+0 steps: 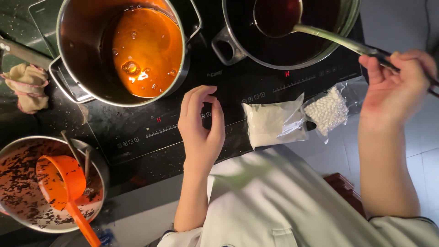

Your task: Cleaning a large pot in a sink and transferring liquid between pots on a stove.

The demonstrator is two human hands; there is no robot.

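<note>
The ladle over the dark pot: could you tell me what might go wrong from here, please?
The full ladle, held far out on its handle by the right hand, could tip and spill dark liquid onto the cooktop. The two plastic bags lie at the hob's edge and could melt. The left hand hovers over the touch controls.

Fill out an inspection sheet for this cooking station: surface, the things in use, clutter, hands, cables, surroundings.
Surface: black glass induction hob, speckled with dark crumbs.
Things in use: long metal ladle dipped in the steel pot of dark liquid; steel pot of orange liquid beside it.
Clutter: clear bag of white powder, clear bag of white pellets, steel bowl holding dark leaf bits and an orange plastic ladle, crumpled cloth.
Hands: left hand hovers empty above the hob controls; right hand grips the ladle handle.
Cables: nothing seen.
Surroundings: pale tiled floor.
</note>
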